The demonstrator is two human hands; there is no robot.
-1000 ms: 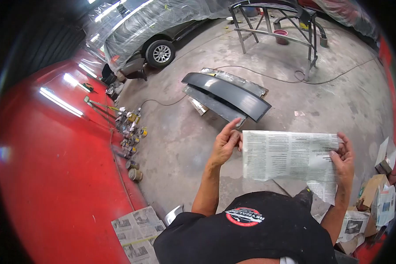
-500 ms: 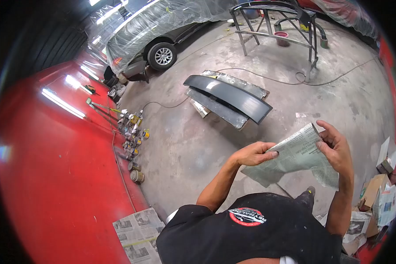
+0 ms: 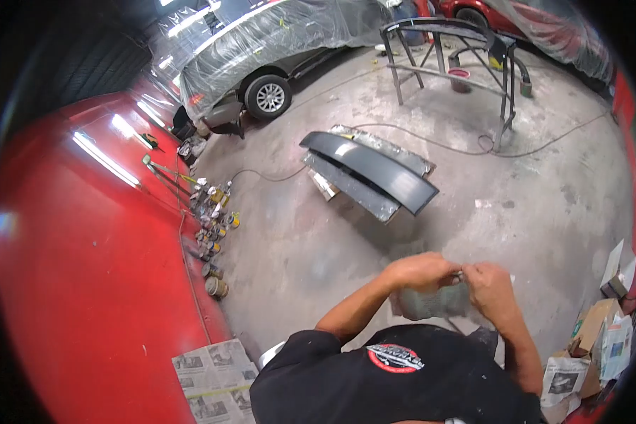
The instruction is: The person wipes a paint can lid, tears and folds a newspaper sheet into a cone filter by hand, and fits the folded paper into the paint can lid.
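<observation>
Just in front of my black shirt, my left hand [image 3: 425,272] and my right hand [image 3: 489,286] meet at their fingertips. Both are closed on the upper edge of a sheet of newspaper [image 3: 431,302], which hangs below them, partly hidden and blurred by motion. Beyond the hands, a long curved black panel [image 3: 374,169] lies on a low stand with a worn, paint-marked top [image 3: 353,187].
A plastic-covered car [image 3: 261,53] stands at the back left, a metal frame stand [image 3: 449,74] at the back right. Cans [image 3: 217,287] line the red wall. Newspaper sheets [image 3: 215,378] lie lower left, cardboard boxes [image 3: 595,325] lower right. A hose [image 3: 417,138] crosses the floor.
My hands have come together and moved lower. The newspaper, first spread wide between them, then tilted and bent, now hangs below both hands. The view has shifted slightly.
</observation>
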